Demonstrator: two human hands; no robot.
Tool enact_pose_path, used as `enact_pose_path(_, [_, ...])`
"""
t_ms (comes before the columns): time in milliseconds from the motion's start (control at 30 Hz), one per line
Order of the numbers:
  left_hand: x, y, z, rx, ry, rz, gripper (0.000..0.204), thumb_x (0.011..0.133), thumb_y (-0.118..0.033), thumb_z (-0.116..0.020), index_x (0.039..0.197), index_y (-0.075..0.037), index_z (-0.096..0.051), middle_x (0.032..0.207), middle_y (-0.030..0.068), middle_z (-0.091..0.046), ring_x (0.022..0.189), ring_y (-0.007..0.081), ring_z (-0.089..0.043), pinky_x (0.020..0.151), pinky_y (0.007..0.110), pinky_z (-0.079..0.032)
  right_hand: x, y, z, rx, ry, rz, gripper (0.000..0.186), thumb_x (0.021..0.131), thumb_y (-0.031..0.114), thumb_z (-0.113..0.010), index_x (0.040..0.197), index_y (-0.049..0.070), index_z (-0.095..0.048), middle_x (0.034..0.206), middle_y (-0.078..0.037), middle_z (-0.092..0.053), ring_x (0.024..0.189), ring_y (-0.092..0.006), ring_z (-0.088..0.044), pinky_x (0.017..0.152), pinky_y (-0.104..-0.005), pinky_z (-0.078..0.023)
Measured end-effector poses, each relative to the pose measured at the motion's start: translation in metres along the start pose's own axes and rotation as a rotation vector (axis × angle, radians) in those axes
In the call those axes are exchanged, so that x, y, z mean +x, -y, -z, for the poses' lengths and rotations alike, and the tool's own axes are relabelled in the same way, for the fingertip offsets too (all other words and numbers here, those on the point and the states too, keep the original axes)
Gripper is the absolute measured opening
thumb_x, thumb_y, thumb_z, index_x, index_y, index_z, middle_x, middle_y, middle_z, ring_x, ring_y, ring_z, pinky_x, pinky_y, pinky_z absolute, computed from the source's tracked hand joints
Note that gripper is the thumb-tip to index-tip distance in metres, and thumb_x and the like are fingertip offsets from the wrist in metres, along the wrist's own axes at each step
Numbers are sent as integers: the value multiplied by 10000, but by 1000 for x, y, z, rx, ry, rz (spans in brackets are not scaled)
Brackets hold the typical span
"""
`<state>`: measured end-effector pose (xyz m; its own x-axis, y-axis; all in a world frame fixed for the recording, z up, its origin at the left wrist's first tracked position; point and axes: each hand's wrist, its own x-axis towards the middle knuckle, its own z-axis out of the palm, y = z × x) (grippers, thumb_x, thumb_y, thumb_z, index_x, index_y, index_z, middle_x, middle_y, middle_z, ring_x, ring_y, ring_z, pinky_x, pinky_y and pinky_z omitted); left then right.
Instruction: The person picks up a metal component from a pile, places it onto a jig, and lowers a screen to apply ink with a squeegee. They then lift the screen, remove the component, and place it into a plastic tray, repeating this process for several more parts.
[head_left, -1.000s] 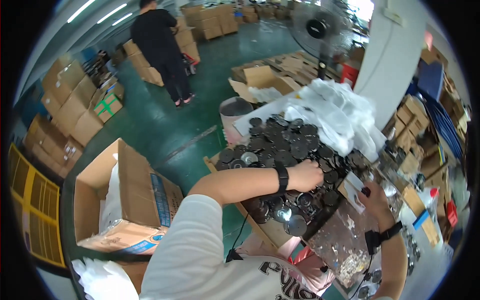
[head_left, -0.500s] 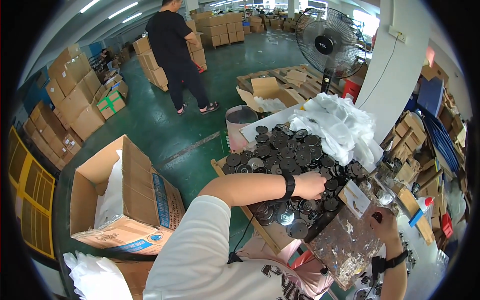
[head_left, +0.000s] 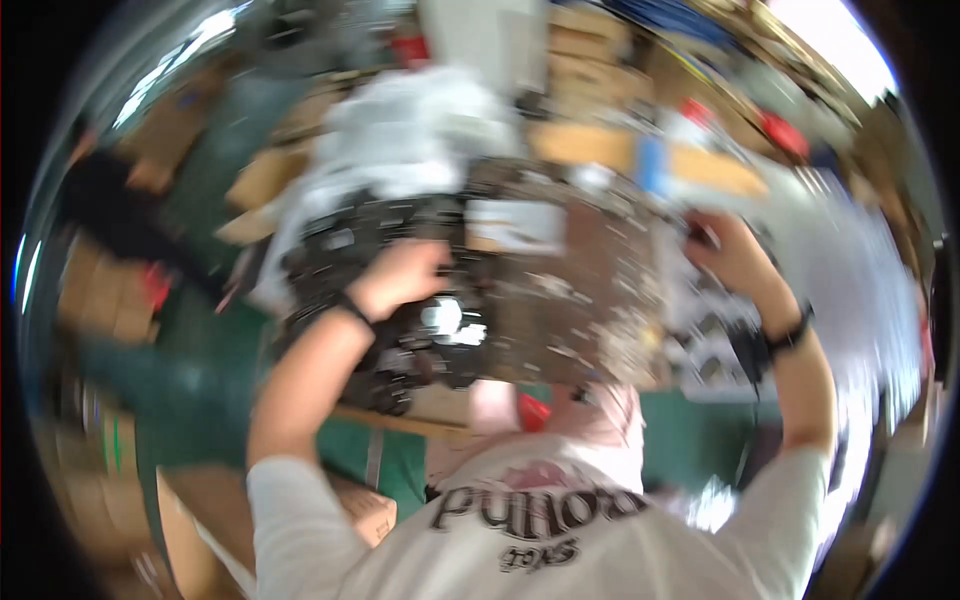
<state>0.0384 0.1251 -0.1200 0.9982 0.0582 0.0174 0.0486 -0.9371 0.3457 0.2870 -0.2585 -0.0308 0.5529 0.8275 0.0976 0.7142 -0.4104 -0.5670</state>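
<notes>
The picture is smeared by motion. My left hand (head_left: 405, 270) is over a pile of black round discs (head_left: 345, 240); its curled fingers are too blurred to show what they hold, if anything. My right hand (head_left: 725, 245) is closed around a small dark piece (head_left: 703, 233) at the right of a worn, stained brown board (head_left: 570, 305). A white card or flat packet (head_left: 515, 225) lies on the board between my hands. Beside the board, small dark parts (head_left: 705, 345) show on a pale surface.
Crumpled white plastic or foam sheeting (head_left: 410, 125) lies behind the discs. A wooden strip (head_left: 715, 170) is at back right. A person in dark clothes (head_left: 130, 220) stands at far left among cardboard boxes (head_left: 100, 285). An open carton (head_left: 180, 520) sits low at left.
The view has swung sharply to the right, so the other person now appears at the far left. My right hand has moved away from the white card, toward the board's right side.
</notes>
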Motion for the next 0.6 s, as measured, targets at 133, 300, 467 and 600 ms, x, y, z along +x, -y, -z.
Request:
enact_pose_path(133, [4, -11, 9, 67, 34, 65, 270, 712, -133, -694, 916, -32, -549, 835, 138, -604, 824, 321, -591, 708, 375, -481, -40, -52, 35, -152, -172, -120, 386, 787, 224, -664, 1107, 18, -595, 902, -124, -652, 784, -197, -603, 729, -327, -486])
enact_pose_path(300, [5, -14, 11, 93, 38, 129, 227, 740, -113, -650, 928, -31, -553, 823, 160, -611, 785, 340, -593, 687, 393, -481, -91, -109, 62, -261, -225, -415, 419, 778, 254, -674, 1118, 24, -593, 975, -143, -656, 843, -236, -623, 767, -328, -493])
enact_pose_path(467, [11, 0, 12, 117, 20, 212, 232, 797, -100, -597, 1022, -41, -596, 924, 172, -626, 834, 328, -602, 719, 367, -483, -148, -178, 67, -288, -154, -717, 440, 762, 292, -684, 1095, 17, -603, 989, -156, -651, 856, -240, -627, 766, -320, -495])
enact_pose_path(600, [16, 13, 16, 27, -38, 175, 230, 828, -96, -559, 1041, -26, -613, 943, 172, -637, 876, 343, -607, 750, 379, -487, -175, -240, 60, -436, -157, -758, 406, 701, 347, -650, 934, 14, -653, 823, -191, -653, 782, -334, -638, 701, -389, -491])
